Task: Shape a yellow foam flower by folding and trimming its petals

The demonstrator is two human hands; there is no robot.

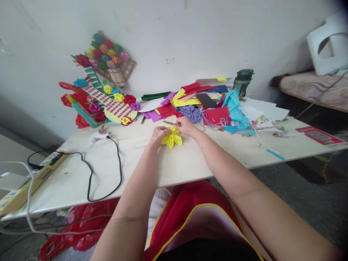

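Observation:
A yellow paper flower (pixel 172 139) with pointed petals is just above the white table, near its middle. My left hand (pixel 157 135) is closed on the petals at its left side. In the fingers of my right hand (pixel 187 127) is a thin, pointed, stick-like tool (pixel 170 123); its exact kind is too small to make out. The tool points left across the flower's far edge, towards my left fingertips. Beyond my right hand lie a tangle of purple yarn (pixel 191 114) and red paper or cloth (pixel 217 116).
Paper-flower crafts (pixel 114 103) and a green glue bottle (pixel 84 113) stand at the back left. A glue gun (pixel 99 135) with a looping black cord (pixel 119 163) lies left, near a power strip (pixel 46 174). Coloured sheets, a phone (pixel 206 100) and a dark bottle (pixel 243 80) line the back.

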